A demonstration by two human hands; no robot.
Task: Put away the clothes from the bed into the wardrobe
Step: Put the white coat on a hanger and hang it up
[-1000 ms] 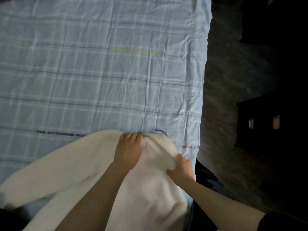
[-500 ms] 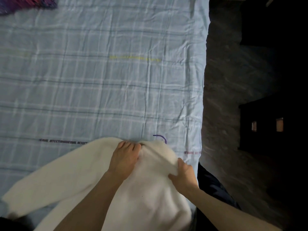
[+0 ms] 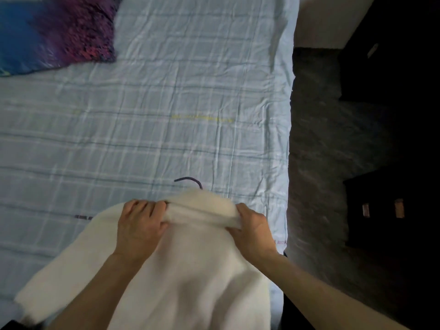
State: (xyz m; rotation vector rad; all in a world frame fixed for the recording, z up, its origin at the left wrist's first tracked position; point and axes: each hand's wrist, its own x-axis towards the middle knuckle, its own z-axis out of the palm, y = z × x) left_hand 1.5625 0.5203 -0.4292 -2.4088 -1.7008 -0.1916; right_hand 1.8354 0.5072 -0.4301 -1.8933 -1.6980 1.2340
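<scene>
At the near edge of the bed, right-hand side, lies the white sweater (image 3: 190,270), spread flat on the sheet w/ its top end pointing away from me. A sleeve runs off to the lower left, toward the corner of the view. The top edge is bunched into a thick roll between my two hands. My left hand (image 3: 140,227) is clamped on the left end of that roll, fingers curled over the far side, thumb on the near side. My right hand (image 3: 253,228) grasps the right end the same way, fingers wrapped over the fold, thumb underneath. Both forearms lie over the sweater's body.

Just beyond the roll a dark purple hanger hook (image 3: 190,181) curves up out of the collar area; the rest of the hanger is hidden under the fabric, so can't tell how it sits inside.

The sheet (image 3: 166,103) is pale blue plaid, wrinkled, w/ a yellowish streak near the middle. Far left corner: a blue-and-purple fuzzy cloth (image 3: 59,32), well apart from the sweater, blurred.

Right of the bed is dark floor (image 3: 321,151), and past it dark furniture (image 3: 392,210) w/ two small lighter spots on its face.
</scene>
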